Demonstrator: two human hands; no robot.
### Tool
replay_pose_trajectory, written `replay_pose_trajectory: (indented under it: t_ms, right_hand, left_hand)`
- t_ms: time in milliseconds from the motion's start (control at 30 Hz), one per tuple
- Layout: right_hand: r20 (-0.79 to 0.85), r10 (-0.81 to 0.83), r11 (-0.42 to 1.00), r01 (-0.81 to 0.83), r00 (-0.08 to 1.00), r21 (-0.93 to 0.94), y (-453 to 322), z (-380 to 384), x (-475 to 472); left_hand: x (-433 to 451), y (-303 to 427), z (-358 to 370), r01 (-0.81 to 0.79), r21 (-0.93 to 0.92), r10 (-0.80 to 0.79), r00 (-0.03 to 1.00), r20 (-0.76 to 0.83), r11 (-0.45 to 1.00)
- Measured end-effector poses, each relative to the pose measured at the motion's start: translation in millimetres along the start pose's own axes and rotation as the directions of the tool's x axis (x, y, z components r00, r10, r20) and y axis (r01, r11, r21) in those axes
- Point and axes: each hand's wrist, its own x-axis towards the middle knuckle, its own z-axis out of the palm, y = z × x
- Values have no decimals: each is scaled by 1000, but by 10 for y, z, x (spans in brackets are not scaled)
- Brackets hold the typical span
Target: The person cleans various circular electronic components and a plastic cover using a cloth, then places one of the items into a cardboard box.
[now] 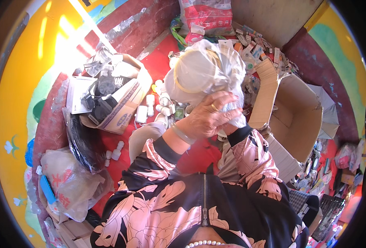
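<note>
In front of me a round container with a whitish face and a yellowish rim [195,71] is wrapped in a clear plastic bag [237,69]. My left hand [212,114], with a ring on a finger and a bangle [183,134] at the wrist, grips the gathered plastic just below the container. My right hand [228,128] comes in from the right beneath the plastic; only its wrist area shows clearly, and its fingers are hidden. Below the container, white plastic fittings [150,100] and a small dark-green box [179,112] lie on the red cloth [120,159].
A carton [120,119] holding black parts stands at the left. To the right is an open cardboard box [294,121]. Many small boxes [257,49] are piled behind, beside a red-and-white sack [207,15]. A filled plastic bag [68,183] lies lower left.
</note>
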Motion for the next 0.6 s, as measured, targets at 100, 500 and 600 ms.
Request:
replay_pose_trajectory:
  t_ms: [100, 500, 600]
  right_hand:
    - [-135, 74, 994, -62, 988, 88, -36, -66, -157]
    - [-76, -38, 928, 7, 996, -373, -67, 439, 15]
    - [-168, -164, 879, 67, 972, -472, -62, 567, 76]
  left_hand:
    - [37, 90, 6, -29, -3, 29, 999, 15, 1000]
    - [-25, 10, 48, 59, -208, -108, 967, -232, 976]
    - [-21, 4, 18, 159, -364, -263, 930, -257, 918]
